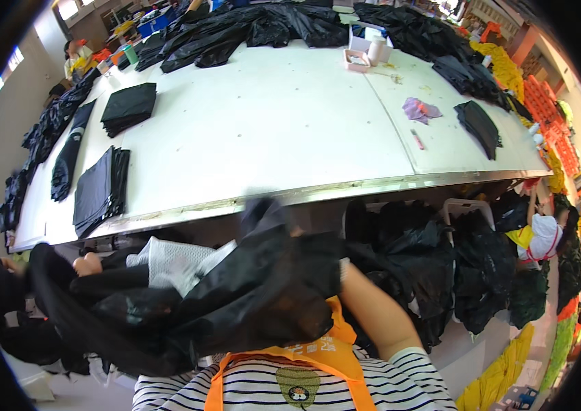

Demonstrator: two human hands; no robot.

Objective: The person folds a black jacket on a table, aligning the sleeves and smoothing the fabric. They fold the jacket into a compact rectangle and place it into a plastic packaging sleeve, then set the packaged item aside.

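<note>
A black garment [256, 288] of thin, slightly shiny fabric is spread bunched across my front, partly smeared by motion. Its whitish mesh lining [174, 262] shows in the middle. At the garment's left end, the curled fingers of my left hand [87, 264] appear at its upper edge, closed on the fabric. My right forearm reaches up from the lower right into the black cloth. Folds cover most of my right hand [296, 231], so its fingers are hidden. Above it, a blurred piece of the garment stands up near the table edge.
A white table [249, 130] spans ahead, bearing folded black stacks [102, 188], a purple cloth [420, 109], a marker [417, 140] and a pink box [357, 60]. Black garments hang over white racks [468, 205] at right. Co-workers are at far left [79, 58] and right [544, 236].
</note>
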